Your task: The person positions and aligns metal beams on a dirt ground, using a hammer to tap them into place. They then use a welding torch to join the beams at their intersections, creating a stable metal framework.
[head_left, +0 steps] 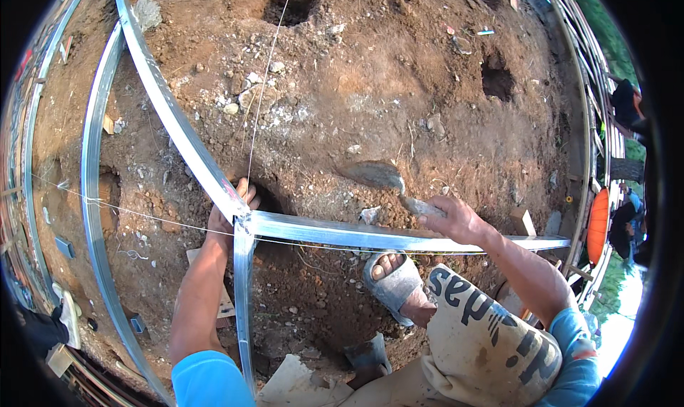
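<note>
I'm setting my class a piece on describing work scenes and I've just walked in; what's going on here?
A person is working over bare, stony soil with both hands. The right hand grips a trowel by its handle, its blade pointing away to the left. The left hand is at the corner where bars of a silvery metal frame meet, beside a dark hole; the bars partly hide its grip. A sandalled foot stands close to one bar.
</note>
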Available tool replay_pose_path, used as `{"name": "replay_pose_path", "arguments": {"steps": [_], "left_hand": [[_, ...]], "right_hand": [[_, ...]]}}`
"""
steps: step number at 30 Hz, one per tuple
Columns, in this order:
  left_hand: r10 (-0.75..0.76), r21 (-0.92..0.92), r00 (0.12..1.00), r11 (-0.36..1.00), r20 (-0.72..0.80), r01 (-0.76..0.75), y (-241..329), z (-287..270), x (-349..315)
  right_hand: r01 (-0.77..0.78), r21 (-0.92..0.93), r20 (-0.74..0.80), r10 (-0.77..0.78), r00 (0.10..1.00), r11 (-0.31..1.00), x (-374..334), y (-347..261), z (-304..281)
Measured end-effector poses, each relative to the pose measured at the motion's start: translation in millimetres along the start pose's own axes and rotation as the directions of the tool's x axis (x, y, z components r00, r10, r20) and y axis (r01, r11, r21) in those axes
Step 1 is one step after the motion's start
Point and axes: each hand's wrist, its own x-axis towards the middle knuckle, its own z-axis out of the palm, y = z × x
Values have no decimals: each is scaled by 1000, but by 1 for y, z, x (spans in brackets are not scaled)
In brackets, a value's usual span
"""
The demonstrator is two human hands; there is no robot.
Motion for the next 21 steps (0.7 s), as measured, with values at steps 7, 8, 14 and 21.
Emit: {"name": "replay_pose_path", "arguments": {"steps": [7,8,14,21], "left_hand": [[-222,-942,921,180,-320,-284,-6,9,-12],[-202,-694,777,617,-596,-371,-6,21,-8],[-123,-53,669,991,-733,125,3,58,16],[-13,-268,929,959,-371,-93,-4,51,3]], "right_hand": [[-8,5,25,7,1000,1000,-1,-2,-3],[8,16,17,-8,1000,1000,-1,-3,-3],[-12,28,9,12,1000,1000,1,-1,0],[-12,72,-11,13,1000,997,-2,7,9]]}}
